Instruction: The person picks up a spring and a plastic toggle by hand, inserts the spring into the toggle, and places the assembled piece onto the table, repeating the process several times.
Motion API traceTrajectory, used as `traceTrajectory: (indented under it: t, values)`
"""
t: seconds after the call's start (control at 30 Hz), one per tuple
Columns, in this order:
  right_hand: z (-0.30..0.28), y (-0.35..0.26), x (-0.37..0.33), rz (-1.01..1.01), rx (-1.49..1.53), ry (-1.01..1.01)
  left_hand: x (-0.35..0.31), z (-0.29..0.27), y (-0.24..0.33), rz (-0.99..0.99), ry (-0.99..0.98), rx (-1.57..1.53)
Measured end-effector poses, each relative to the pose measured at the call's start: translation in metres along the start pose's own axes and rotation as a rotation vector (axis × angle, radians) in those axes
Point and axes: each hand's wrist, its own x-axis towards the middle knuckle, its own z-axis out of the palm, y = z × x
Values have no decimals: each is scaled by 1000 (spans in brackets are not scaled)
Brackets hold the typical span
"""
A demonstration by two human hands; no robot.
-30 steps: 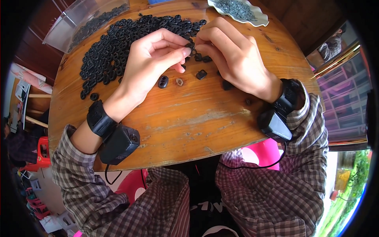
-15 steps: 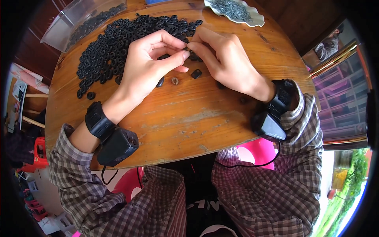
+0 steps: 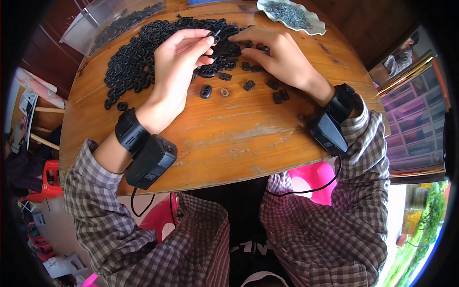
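My left hand (image 3: 177,62) is raised over the near side of the heap, thumb and forefinger pinched on a small silver metal piece (image 3: 217,33). A dark bit seems to sit beside that piece between the fingertips, too small to make out. To the right, my right hand (image 3: 284,55) has its thumb and forefinger apart around the heap's right edge and holds nothing I can see. Small black oval plastic pieces with holes form the heap (image 3: 138,55). One double-holed oval piece (image 3: 206,91) lies in front, and a squarish black piece (image 3: 249,85) is nearer my right hand.
A white wavy-rimmed dish (image 3: 319,27) of small silver metal parts stands at the far right of the wooden table (image 3: 224,143). At the far left is a clear plastic bin (image 3: 79,36) with more black pieces. Several small black pieces (image 3: 278,97) lie below my right wrist.
My hands have parted: the right has moved right and spread its fingers, while the left has shifted slightly up, keeping its pinch. More small black pieces now show between and below them.
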Motion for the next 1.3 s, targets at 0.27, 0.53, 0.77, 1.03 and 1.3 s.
traceTrajectory:
  t: [0.27, 0.53, 0.77, 1.03, 1.3]
  values:
    - [16, -47, 11, -218, 89, -196, 1, -4, 0, -6, 77, -56]
    - [3, -42, 2, -123, 161, -189, -3, 2, 4, -53, 16, -44]
    - [-10, -20, 0, 400, 583, 60, -3, 4, 7, -55, -56, -17]
    - [-7, -15, 0, 315, 861, -44, -6, 4, 9, -117, -210, 31]
    - [-6, -9, 0, 376, 941, 12, -4, 3, 8, -131, -157, -36]
